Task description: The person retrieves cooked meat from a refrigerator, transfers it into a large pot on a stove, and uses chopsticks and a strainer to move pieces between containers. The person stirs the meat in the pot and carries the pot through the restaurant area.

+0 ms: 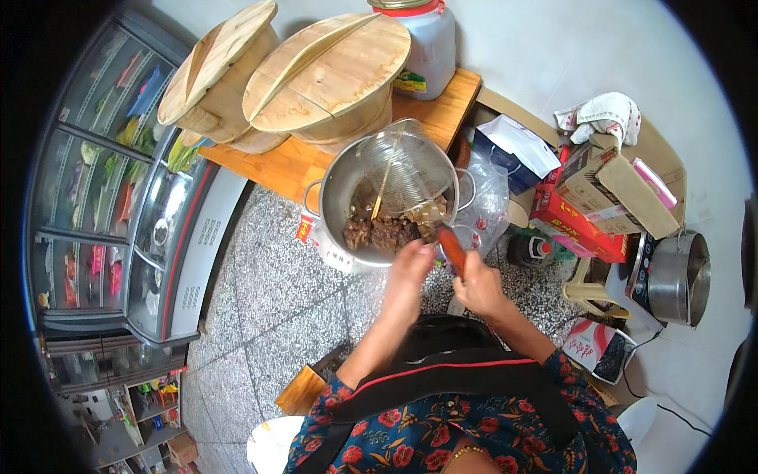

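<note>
My right hand (481,284) is closed around the reddish-brown handle (452,251) of a wire-mesh strainer (408,169). The strainer's basket, slightly blurred, lies over a two-handled stainless steel pot (333,201). Dark brown chunks of food (385,234) and some brown liquid are in the pot. A pair of chopsticks (384,183) slants across the pot, against or behind the mesh. My left hand (410,272), blurred, is at the pot's near rim, left of the handle; its fingers are bent, and whether they hold anything is unclear.
Two lidded wooden tubs (325,74) and a large plastic jar (423,53) stand on a wooden table (438,112) beyond the pot. Cardboard boxes (639,195), a dark bottle (529,249) and a metal pot (675,278) are at the right. A glass display refrigerator (100,178) stands left.
</note>
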### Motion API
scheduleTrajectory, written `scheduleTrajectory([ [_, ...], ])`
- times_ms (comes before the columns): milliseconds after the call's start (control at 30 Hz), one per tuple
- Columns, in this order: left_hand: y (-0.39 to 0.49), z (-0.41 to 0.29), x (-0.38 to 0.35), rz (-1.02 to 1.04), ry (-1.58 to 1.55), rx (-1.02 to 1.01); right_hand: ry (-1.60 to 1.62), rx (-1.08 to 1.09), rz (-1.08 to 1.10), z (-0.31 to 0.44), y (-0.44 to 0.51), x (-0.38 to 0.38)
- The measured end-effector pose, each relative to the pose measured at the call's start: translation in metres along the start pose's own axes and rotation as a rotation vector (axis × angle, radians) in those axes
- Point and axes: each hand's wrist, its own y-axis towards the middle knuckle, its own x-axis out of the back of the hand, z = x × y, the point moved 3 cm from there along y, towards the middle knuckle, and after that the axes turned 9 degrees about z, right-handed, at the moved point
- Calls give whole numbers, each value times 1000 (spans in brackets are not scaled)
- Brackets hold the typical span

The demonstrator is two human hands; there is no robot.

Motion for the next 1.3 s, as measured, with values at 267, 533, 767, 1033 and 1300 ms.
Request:
scheduleTrajectory([
  [267,12,11,-5,-137,66,-113,87,118,182,51,15,5],
  [533,-7,-27,55,-186,-391,-143,196,184,112,18,69,66],
  [767,-25,-46,92,116,-804,8,-391,412,13,8,201,15],
  [1033,-23,-43,105,190,-1033,73,-949,744,126,12,268,-35],
  [1300,-25,-41,126,43,-412,76,-1086,682,160,22,248,28],
])
